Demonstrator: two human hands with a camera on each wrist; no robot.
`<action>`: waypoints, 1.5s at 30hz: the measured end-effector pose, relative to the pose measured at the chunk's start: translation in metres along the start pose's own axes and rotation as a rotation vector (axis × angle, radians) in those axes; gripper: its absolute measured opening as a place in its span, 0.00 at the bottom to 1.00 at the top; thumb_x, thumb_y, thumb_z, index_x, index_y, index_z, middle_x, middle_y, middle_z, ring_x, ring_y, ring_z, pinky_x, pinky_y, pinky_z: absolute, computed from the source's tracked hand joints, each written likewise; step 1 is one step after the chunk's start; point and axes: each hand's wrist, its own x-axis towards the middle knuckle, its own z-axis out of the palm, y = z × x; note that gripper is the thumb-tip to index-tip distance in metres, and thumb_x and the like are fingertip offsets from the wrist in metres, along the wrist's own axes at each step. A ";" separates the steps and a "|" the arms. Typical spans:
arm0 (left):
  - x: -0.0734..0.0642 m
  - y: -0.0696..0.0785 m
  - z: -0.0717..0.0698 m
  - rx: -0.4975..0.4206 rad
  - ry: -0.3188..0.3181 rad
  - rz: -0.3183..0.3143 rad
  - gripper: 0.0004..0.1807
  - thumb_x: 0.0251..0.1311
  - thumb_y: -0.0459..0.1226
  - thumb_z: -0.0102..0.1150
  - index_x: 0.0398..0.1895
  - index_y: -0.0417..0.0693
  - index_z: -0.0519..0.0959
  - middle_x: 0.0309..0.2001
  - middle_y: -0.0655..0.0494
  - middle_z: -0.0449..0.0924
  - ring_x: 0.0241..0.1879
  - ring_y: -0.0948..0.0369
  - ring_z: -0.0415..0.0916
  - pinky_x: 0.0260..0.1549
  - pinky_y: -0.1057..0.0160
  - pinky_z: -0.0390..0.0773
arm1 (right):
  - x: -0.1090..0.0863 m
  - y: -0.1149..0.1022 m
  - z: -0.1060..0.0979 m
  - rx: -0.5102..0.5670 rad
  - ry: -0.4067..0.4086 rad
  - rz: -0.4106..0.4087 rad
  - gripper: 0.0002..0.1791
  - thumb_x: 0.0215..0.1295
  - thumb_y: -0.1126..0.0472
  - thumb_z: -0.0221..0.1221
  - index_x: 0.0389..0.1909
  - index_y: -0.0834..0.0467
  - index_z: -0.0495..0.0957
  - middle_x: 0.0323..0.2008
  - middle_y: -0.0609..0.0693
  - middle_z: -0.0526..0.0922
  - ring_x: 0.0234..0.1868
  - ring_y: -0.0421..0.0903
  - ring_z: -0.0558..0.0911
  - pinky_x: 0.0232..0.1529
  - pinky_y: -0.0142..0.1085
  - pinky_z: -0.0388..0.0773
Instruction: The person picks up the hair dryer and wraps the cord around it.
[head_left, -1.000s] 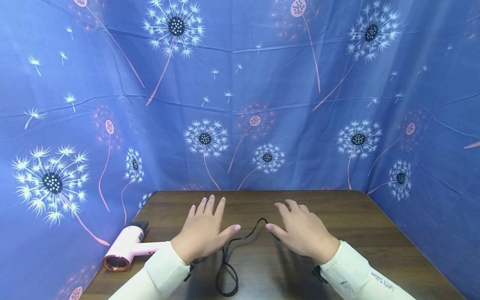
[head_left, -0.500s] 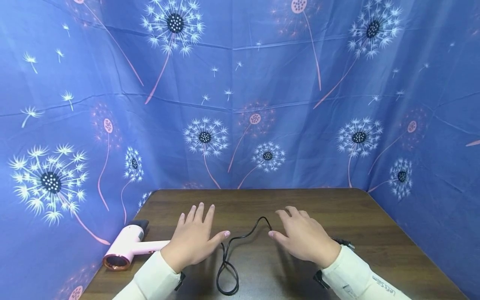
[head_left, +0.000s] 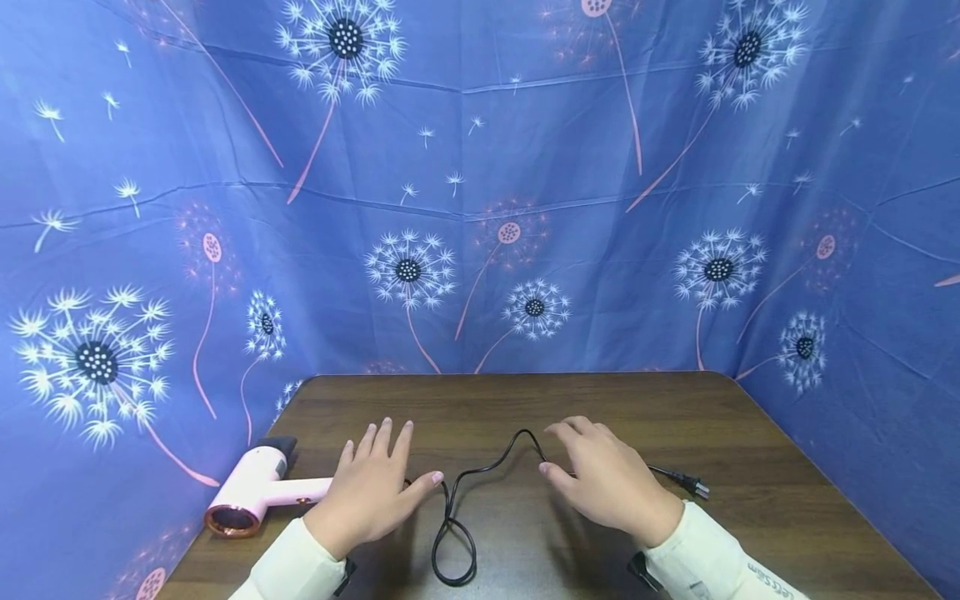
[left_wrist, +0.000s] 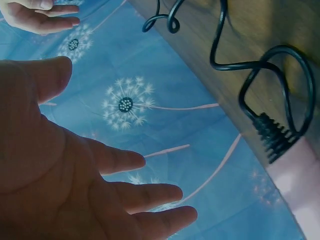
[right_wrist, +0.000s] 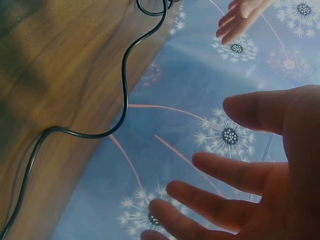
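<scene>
A pink hair dryer (head_left: 247,490) with a copper-coloured rim and a dark nozzle lies at the left of the wooden table, its handle pointing right. My left hand (head_left: 373,493) hovers palm down with spread fingers, overlapping the handle's end in the head view. The left wrist view shows the ribbed cord base (left_wrist: 275,137) at the handle's end. Over the cord's right part hovers my right hand (head_left: 611,483), fingers relaxed and holding nothing. The black cord (head_left: 480,472) runs between the hands with a loop in front, and its plug (head_left: 690,483) lies right of the right hand.
The brown wooden table (head_left: 495,400) has its far edge against a blue curtain (head_left: 600,333) printed with dandelions. The curtain also hangs along both sides.
My left hand has moved left and nearer to me, off the cord's middle. My right hand has shifted slightly, and the plug now shows beside it. The hair dryer stays put.
</scene>
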 end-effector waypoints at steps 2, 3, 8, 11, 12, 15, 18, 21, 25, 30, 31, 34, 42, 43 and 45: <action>-0.002 -0.004 0.001 -0.002 0.002 -0.006 0.57 0.64 0.78 0.31 0.82 0.46 0.57 0.79 0.33 0.54 0.79 0.34 0.51 0.71 0.25 0.52 | 0.000 0.000 0.000 0.016 0.022 -0.005 0.22 0.67 0.45 0.66 0.59 0.48 0.81 0.57 0.46 0.83 0.56 0.52 0.84 0.49 0.51 0.84; -0.003 -0.006 0.002 -0.002 0.004 -0.009 0.57 0.64 0.78 0.31 0.82 0.46 0.57 0.79 0.33 0.54 0.79 0.34 0.52 0.71 0.25 0.53 | 0.000 0.000 0.000 0.025 0.030 -0.005 0.22 0.67 0.45 0.66 0.58 0.47 0.81 0.56 0.45 0.83 0.56 0.51 0.84 0.50 0.50 0.84; -0.007 -0.016 0.000 -0.008 -0.002 -0.035 0.58 0.64 0.79 0.28 0.82 0.46 0.57 0.79 0.32 0.54 0.79 0.34 0.51 0.71 0.25 0.53 | 0.001 0.001 -0.004 0.058 0.059 0.001 0.19 0.67 0.48 0.67 0.57 0.46 0.82 0.55 0.43 0.84 0.55 0.48 0.85 0.48 0.49 0.85; -0.011 -0.022 0.001 -0.009 0.008 -0.049 0.57 0.65 0.78 0.29 0.81 0.45 0.57 0.79 0.32 0.55 0.78 0.33 0.52 0.70 0.24 0.52 | 0.000 0.002 -0.003 0.064 0.065 0.003 0.19 0.66 0.48 0.67 0.56 0.46 0.82 0.55 0.43 0.84 0.54 0.47 0.85 0.47 0.49 0.85; -0.012 -0.024 0.001 -0.009 0.016 -0.053 0.56 0.65 0.77 0.30 0.81 0.45 0.58 0.79 0.32 0.55 0.78 0.33 0.52 0.70 0.23 0.53 | 0.000 0.002 -0.003 0.064 0.065 0.005 0.19 0.66 0.48 0.67 0.56 0.46 0.82 0.55 0.43 0.84 0.54 0.47 0.85 0.48 0.48 0.85; -0.015 -0.030 0.002 -0.007 0.042 -0.068 0.55 0.66 0.76 0.33 0.81 0.44 0.59 0.78 0.31 0.57 0.77 0.31 0.54 0.68 0.22 0.54 | -0.001 0.002 0.001 0.070 0.062 0.006 0.19 0.66 0.48 0.67 0.56 0.47 0.83 0.55 0.43 0.84 0.54 0.46 0.85 0.47 0.48 0.85; -0.018 -0.034 0.003 -0.003 0.066 -0.080 0.54 0.67 0.75 0.36 0.80 0.42 0.59 0.77 0.29 0.58 0.76 0.30 0.55 0.67 0.22 0.55 | -0.003 0.004 0.004 0.071 0.056 0.012 0.20 0.65 0.47 0.67 0.56 0.47 0.83 0.55 0.42 0.84 0.54 0.45 0.85 0.48 0.47 0.85; -0.021 -0.039 0.005 0.005 0.080 -0.091 0.53 0.68 0.73 0.40 0.79 0.41 0.60 0.76 0.28 0.59 0.75 0.29 0.56 0.67 0.21 0.55 | -0.004 0.004 0.007 0.069 0.055 0.009 0.19 0.65 0.48 0.68 0.55 0.47 0.83 0.54 0.42 0.84 0.53 0.45 0.85 0.48 0.47 0.85; -0.025 -0.048 0.008 0.010 0.074 -0.105 0.52 0.69 0.72 0.41 0.79 0.40 0.60 0.76 0.27 0.59 0.75 0.29 0.55 0.66 0.20 0.54 | -0.005 0.005 0.010 0.072 0.050 0.005 0.18 0.65 0.48 0.68 0.54 0.47 0.83 0.53 0.42 0.84 0.54 0.44 0.85 0.51 0.47 0.85; -0.030 -0.058 0.008 0.001 0.093 -0.124 0.52 0.69 0.72 0.43 0.78 0.38 0.61 0.74 0.25 0.60 0.74 0.27 0.57 0.65 0.19 0.55 | -0.008 0.006 0.014 0.082 0.051 0.004 0.16 0.64 0.49 0.68 0.52 0.46 0.84 0.51 0.41 0.85 0.54 0.44 0.85 0.52 0.46 0.84; -0.031 -0.060 0.007 0.001 0.102 -0.125 0.52 0.69 0.71 0.44 0.78 0.37 0.62 0.74 0.24 0.61 0.73 0.27 0.58 0.64 0.19 0.55 | -0.008 0.007 0.015 0.085 0.051 0.005 0.16 0.64 0.49 0.68 0.52 0.46 0.84 0.51 0.41 0.85 0.54 0.44 0.85 0.52 0.47 0.84; -0.035 -0.064 0.007 0.003 0.130 -0.129 0.51 0.69 0.68 0.48 0.77 0.36 0.62 0.73 0.23 0.62 0.72 0.26 0.59 0.64 0.18 0.54 | -0.011 0.008 0.018 0.091 0.035 0.023 0.16 0.65 0.50 0.68 0.52 0.46 0.84 0.52 0.41 0.85 0.54 0.43 0.85 0.53 0.46 0.84; -0.042 -0.074 0.012 0.018 0.144 -0.140 0.52 0.68 0.69 0.49 0.76 0.34 0.63 0.71 0.21 0.62 0.71 0.24 0.58 0.64 0.19 0.55 | -0.015 0.008 0.026 0.114 -0.023 0.051 0.16 0.66 0.49 0.67 0.53 0.45 0.84 0.53 0.39 0.84 0.53 0.40 0.84 0.50 0.44 0.84; -0.042 -0.075 0.013 0.020 0.141 -0.143 0.52 0.68 0.69 0.49 0.76 0.33 0.63 0.71 0.20 0.61 0.70 0.23 0.58 0.64 0.19 0.57 | -0.015 0.007 0.027 0.116 -0.026 0.050 0.16 0.65 0.49 0.67 0.53 0.45 0.84 0.53 0.38 0.84 0.53 0.40 0.84 0.50 0.44 0.84; -0.044 -0.078 0.013 0.017 0.133 -0.154 0.54 0.67 0.70 0.48 0.76 0.33 0.62 0.72 0.20 0.61 0.70 0.22 0.57 0.63 0.19 0.57 | -0.016 0.006 0.029 0.118 -0.031 0.054 0.15 0.65 0.49 0.68 0.52 0.44 0.84 0.53 0.38 0.84 0.53 0.40 0.84 0.50 0.44 0.84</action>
